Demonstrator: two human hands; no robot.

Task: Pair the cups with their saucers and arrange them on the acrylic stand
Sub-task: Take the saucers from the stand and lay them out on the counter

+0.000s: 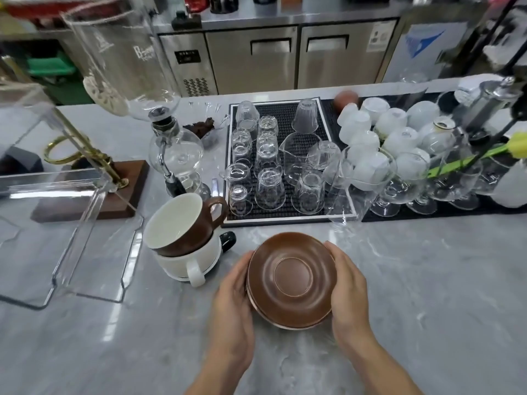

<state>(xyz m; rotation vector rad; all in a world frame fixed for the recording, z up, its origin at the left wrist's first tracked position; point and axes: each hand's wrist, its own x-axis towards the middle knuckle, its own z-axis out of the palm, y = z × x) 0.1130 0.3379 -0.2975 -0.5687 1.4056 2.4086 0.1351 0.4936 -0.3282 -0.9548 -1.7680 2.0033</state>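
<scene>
A stack of saucers with a brown saucer (pixel 292 279) on top sits in front of me on the grey counter. My left hand (pixel 233 292) holds its left rim and my right hand (pixel 349 289) holds its right rim, fingers curled round the edges. To the left stands a pile of cups: a brown cup (pixel 182 223) tilted on a white cup (pixel 189 265), with a black handle (pixel 228 240) showing behind. The clear acrylic stand (pixel 85 232) stands at the left.
A black mat (pixel 285 215) with several upturned glasses lies behind the saucers. White cups (pixel 399 135) and stemmed glasses fill the right back. A glass siphon brewer (pixel 174 155) and a wooden-based brass stand (pixel 85 192) are at the left.
</scene>
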